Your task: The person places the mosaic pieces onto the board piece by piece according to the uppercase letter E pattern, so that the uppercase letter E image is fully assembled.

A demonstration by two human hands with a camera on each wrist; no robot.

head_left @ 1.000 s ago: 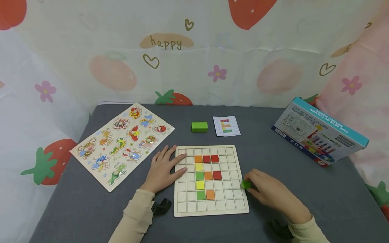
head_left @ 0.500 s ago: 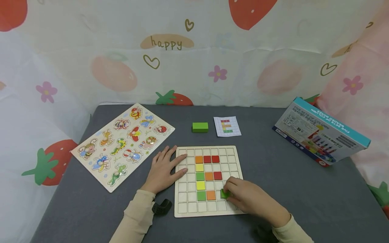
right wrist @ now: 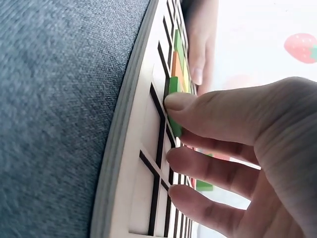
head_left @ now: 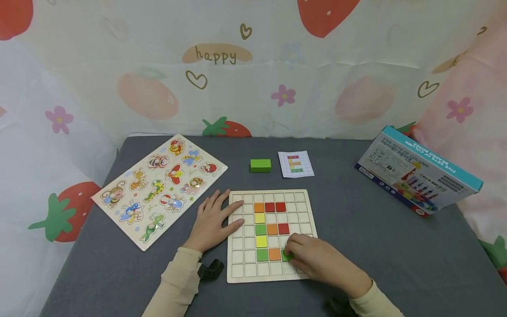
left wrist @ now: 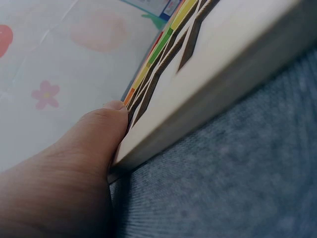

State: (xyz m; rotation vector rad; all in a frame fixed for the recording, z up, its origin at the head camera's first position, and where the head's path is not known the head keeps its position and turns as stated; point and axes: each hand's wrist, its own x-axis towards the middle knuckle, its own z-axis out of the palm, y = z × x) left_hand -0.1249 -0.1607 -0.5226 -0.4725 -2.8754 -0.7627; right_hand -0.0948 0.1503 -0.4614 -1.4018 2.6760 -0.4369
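Note:
A pale wooden grid board (head_left: 237, 257) lies on the dark cloth. Orange, red, yellow and green square tiles fill some of its cells. My right hand (head_left: 322, 260) pinches a green tile (head_left: 285, 256) at the cell just right of an orange tile (head_left: 274, 254) in the fifth row. In the right wrist view the thumb is on the green tile (right wrist: 173, 85), which stands a little higher than the orange one. My left hand (head_left: 211, 222) rests with fingers spread across the board's left edge. The left wrist view has its thumb (left wrist: 106, 124) on the board's edge.
Behind the board are a green block (head_left: 260, 166) and a small pattern card (head_left: 296, 164). An insect-picture puzzle board (head_left: 158, 187) lies at the left. At the right stands a toy box (head_left: 412, 174) with a blue side. A patterned curtain hangs behind the table.
My right hand has carried the green tile leftward from the board's right edge to the cell beside the orange tile. The left hand has stayed in place.

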